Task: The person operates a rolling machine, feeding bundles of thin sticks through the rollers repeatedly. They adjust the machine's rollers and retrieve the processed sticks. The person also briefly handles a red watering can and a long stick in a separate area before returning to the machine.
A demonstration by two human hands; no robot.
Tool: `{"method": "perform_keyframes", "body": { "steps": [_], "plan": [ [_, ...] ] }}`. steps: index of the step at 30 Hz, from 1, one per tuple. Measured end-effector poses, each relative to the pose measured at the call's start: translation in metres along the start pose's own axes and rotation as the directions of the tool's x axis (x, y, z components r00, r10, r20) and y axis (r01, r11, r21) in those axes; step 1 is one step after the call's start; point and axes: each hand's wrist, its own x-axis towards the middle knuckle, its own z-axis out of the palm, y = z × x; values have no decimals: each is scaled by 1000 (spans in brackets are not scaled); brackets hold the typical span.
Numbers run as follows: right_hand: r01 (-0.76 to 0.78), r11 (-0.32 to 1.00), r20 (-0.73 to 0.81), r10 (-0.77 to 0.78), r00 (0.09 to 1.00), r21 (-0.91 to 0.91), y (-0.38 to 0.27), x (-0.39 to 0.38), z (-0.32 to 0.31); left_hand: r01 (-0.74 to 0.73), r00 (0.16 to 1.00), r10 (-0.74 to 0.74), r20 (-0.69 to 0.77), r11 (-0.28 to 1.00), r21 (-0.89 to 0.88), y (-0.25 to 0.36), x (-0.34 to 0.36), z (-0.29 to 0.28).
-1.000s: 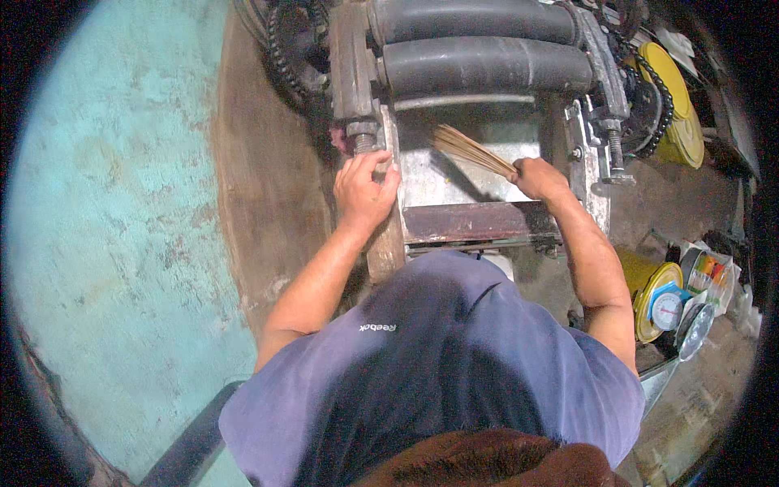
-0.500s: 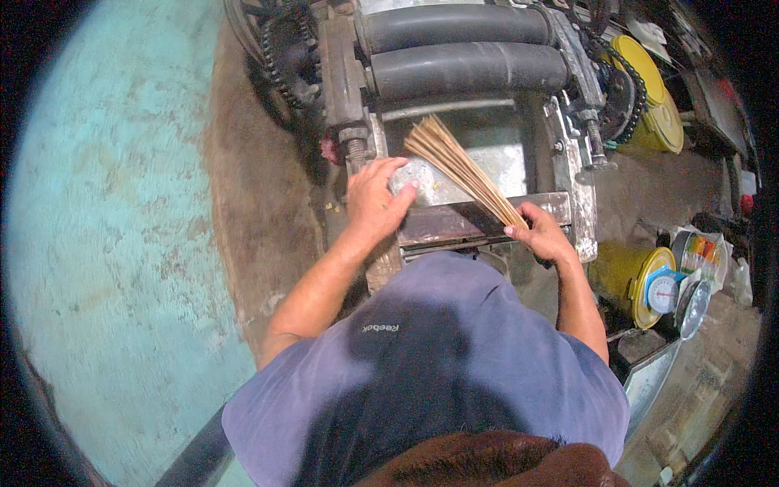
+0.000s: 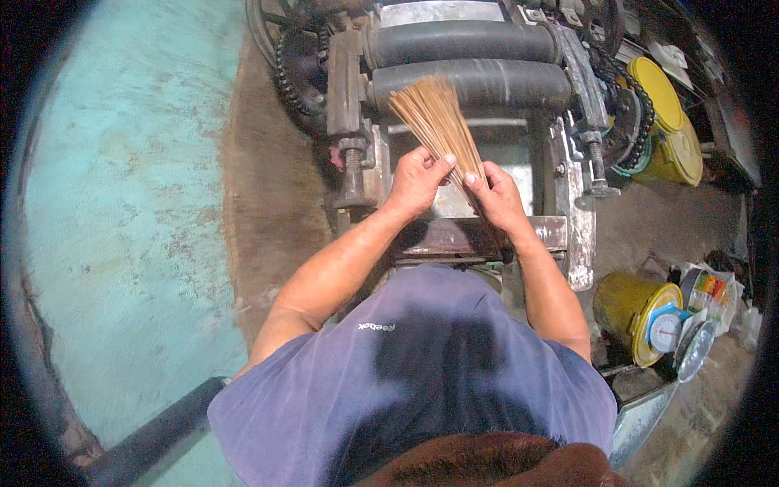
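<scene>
A hand broom of thin tan bristles point(image 3: 434, 114) is held up over the metal tray point(image 3: 507, 166) of a roller machine. Its bristles fan out at the top, in front of the lower dark roller point(image 3: 519, 84). My right hand point(image 3: 497, 197) is closed around the narrow lower end. From the left, my left hand point(image 3: 420, 180) pinches the bundle's side, thumb on the front. Both hands nearly meet at the bundle's lower half. The lowest end is partly hidden by my right hand.
An upper roller point(image 3: 462, 42) lies behind the lower one. Chain gears point(image 3: 300, 77) and a chain point(image 3: 641, 114) flank the machine. At right stand a yellow bucket point(image 3: 621, 308), a dial scale point(image 3: 665, 331) and yellow lids point(image 3: 656, 89). A turquoise wall point(image 3: 138, 187) is at left.
My left hand, open and apart before, now grips the bundle. My right hand has moved left and up with it, and the bristles stand more upright, reaching in front of the lower roller.
</scene>
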Motion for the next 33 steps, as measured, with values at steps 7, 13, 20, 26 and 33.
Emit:
{"method": "perform_keyframes", "body": {
  "steps": [7, 13, 20, 26, 33],
  "plan": [
    [95, 986, -314, -47, 948, 138, 5, 32, 5, -25, 998, 25, -49, 1000, 12, 13, 22, 7],
    [-8, 1000, -68, 10, 998, 25, -4, 46, -8, 34, 998, -39, -55, 995, -95, 12, 40, 11],
    [66, 995, -45, -63, 997, 74, -16, 64, -2, 21, 998, -14, -66, 994, 110, 25, 63, -1],
    [59, 989, -44, -54, 998, 133, -50, 102, -9, -127, 979, 124, -163, 992, -7, 48, 86, -19],
    [49, 981, 7, -48, 999, -187, -86, 146, -3, -300, 581, 710, -398, 641, 706, 59, 114, -36]
  ]
}}
